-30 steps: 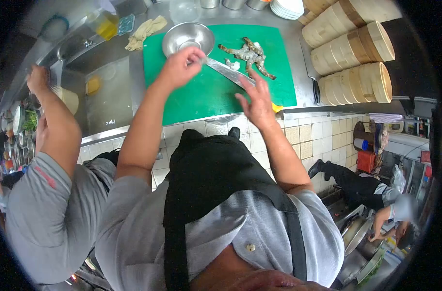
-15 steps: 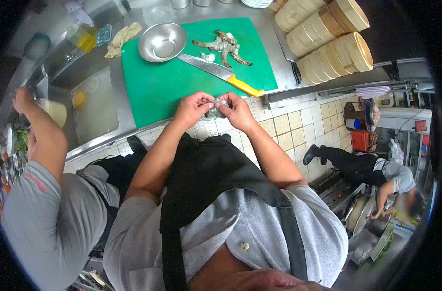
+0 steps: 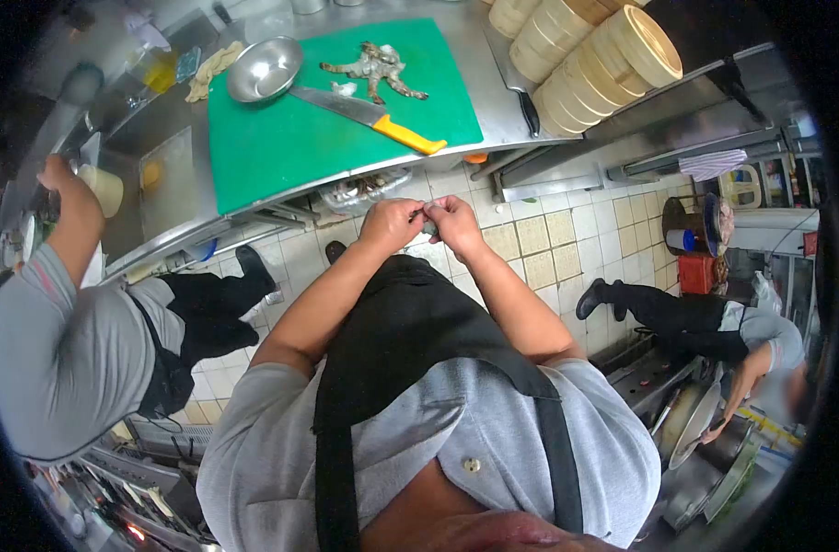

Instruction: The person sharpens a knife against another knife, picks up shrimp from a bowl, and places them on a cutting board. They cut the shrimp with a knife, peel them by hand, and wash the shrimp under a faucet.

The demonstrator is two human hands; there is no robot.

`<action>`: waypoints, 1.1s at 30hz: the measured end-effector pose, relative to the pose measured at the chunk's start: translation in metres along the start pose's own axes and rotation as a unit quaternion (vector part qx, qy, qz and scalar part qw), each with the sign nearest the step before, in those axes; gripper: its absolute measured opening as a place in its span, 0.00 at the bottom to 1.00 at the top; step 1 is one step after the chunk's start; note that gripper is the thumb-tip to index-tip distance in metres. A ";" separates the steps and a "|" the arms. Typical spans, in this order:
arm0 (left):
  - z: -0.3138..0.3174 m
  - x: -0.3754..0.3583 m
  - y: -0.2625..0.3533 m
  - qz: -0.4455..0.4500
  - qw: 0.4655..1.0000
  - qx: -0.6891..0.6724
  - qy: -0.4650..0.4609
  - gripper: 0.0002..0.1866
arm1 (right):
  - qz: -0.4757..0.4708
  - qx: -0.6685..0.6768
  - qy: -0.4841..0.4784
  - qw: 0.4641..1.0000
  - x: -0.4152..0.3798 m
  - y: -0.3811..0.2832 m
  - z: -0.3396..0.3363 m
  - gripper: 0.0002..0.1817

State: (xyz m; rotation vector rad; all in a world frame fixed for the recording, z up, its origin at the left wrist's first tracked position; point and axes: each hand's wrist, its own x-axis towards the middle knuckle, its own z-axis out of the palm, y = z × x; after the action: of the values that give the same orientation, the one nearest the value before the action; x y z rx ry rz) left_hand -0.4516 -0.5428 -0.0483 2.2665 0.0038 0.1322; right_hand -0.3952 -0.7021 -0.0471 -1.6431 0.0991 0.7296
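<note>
One small, pale, seemingly peeled shrimp piece [image 3: 344, 89] lies on the green plastic cutting board [image 3: 281, 152]; the grey-brown shrimp [image 3: 379, 66] beyond it look unpeeled, so I judge much remains. Off the board's near edge, my left hand [image 3: 389, 224] and right hand [image 3: 455, 226] narrowly pinch a small, mostly hidden item [image 3: 427, 217].

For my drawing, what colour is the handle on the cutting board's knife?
The handle is yellow, clear in the head view.
</note>
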 end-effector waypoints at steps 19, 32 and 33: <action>-0.023 -0.089 -0.015 -0.008 0.993 0.034 0.109 0.07 | -0.104 -0.168 -0.037 0.980 -0.038 0.025 0.059 0.14; -0.071 -0.157 -0.080 -0.404 0.846 -0.341 0.066 0.09 | -0.185 -0.190 -0.092 0.960 -0.083 0.045 0.147 0.13; -0.071 -0.163 -0.077 -0.372 0.840 -0.387 0.081 0.09 | -0.187 -0.198 -0.089 0.958 -0.085 0.045 0.149 0.13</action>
State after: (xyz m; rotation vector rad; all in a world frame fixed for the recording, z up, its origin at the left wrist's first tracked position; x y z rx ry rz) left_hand -0.6173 -0.4464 -0.0768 1.3066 0.7768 -0.0855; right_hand -0.5431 -0.6035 -0.0465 -1.8906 -0.5058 0.6254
